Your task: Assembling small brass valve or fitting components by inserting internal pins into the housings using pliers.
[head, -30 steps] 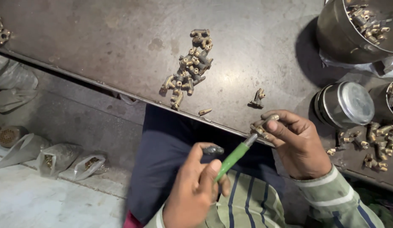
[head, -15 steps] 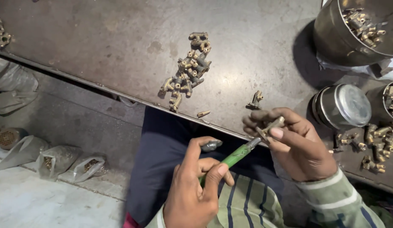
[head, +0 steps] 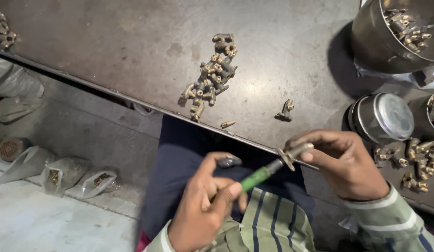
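Observation:
My left hand (head: pixel 205 205) grips a green-handled tool (head: pixel 256 176) whose dark tip points up and right into a small brass fitting (head: pixel 295 151). My right hand (head: pixel 345 163) pinches that fitting between thumb and fingers, just at the near edge of the dark metal table (head: pixel 133 56). A small dark piece (head: pixel 228 161) lies by my left thumb. A pile of similar brass fittings (head: pixel 210 77) lies on the table beyond my hands, and a lone fitting (head: pixel 285 109) lies nearer my right hand.
A large steel pot (head: pixel 394 42) with fittings stands at the far right, with a lidded steel tin (head: pixel 382 116) and loose fittings (head: pixel 415 161) below it. Plastic bags (head: pixel 63 175) lie on the floor at left. More fittings (head: pixel 2 30) sit at the table's left end.
My right hand has turned the fitting on the tool tip and shifted slightly down. My left hand has closed more tightly on the green handle.

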